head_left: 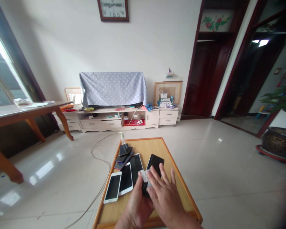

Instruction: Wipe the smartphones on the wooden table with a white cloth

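My left hand [139, 202] is closed around a dark phone [145, 190], with the thumb along its edge. Much of that phone is hidden by my fingers. Over it lies my right hand [165, 194], its fingers spread, keeping a crumpled white tissue [145, 176] against the phone's face. Just beyond my hands a black phone [157, 159] rests on the wooden table [150, 145]. To the left are a white phone [113, 187], a second white phone [126, 179] and a dark-screened phone [138, 162], lying close together and partly overlapping.
Farther back on the table's left side are stacked dark phones [124, 159] and a clear pump bottle [122, 138]. A cable [95, 200] runs across the tiled floor. Ahead stands a low TV cabinet [100, 124]; a larger wooden table [38, 111] is at the left.
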`<state>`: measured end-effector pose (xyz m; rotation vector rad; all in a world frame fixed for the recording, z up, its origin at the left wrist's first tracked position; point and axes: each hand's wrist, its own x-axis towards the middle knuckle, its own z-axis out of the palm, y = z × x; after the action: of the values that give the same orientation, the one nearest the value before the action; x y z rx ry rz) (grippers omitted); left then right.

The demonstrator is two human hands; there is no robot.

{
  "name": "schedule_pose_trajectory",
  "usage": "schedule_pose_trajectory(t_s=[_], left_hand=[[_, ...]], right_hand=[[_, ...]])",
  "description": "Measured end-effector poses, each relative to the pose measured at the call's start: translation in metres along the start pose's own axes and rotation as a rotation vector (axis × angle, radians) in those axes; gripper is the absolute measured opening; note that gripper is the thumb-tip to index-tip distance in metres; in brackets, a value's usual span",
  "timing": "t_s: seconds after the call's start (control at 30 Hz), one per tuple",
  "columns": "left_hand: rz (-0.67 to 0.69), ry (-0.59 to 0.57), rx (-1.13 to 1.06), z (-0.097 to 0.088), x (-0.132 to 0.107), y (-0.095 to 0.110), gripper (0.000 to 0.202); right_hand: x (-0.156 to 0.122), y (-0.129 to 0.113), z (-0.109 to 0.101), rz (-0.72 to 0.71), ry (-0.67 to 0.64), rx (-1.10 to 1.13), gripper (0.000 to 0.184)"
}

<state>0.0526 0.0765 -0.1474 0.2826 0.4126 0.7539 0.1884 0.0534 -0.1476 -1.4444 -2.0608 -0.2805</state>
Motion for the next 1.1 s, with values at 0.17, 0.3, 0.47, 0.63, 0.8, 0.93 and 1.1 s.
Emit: schedule_pose_trajectory(t_s=[0.17,0.3,0.47,0.63,0.8,0.93,1.1], left_hand=[[-0.044,0.030,0.066,-0.001,-0.001,0.001,0.061],[0.012,0.030,0.004,0.001,-0.003,0.004,0.056],[-0.048,0.038,0.006,0.000,-0.006,0.013,0.062],[0.040,0.069,-0.013,0.000,-0.004,0.006,0.052],[0.046,0.018,-0.035,-0.001,-0.004,0.002,0.055],[-0.047,0.013,-0.076,-0.006,-0.008,0.014,0.061],[0.132,0.054,-0.161,-0.009,-0.004,0.020,0.045]], right_hand=[[0.012,0.040,-0.006,0.199,0.107,-0.059,0.057],[-0.001,0.014,-0.003,0.051,0.026,-0.065,0.062],[-0.013,-0.020,0.000,-0.144,-0.050,-0.034,0.066],[0.006,0.012,-0.005,0.074,0.025,-0.088,0.070],[0.003,0.006,-0.003,0.065,0.035,-0.063,0.071],[-0.012,-0.024,0.007,-0.121,-0.011,-0.017,0.069],[-0.016,-0.011,0.024,-0.032,0.033,0.068,0.052]])
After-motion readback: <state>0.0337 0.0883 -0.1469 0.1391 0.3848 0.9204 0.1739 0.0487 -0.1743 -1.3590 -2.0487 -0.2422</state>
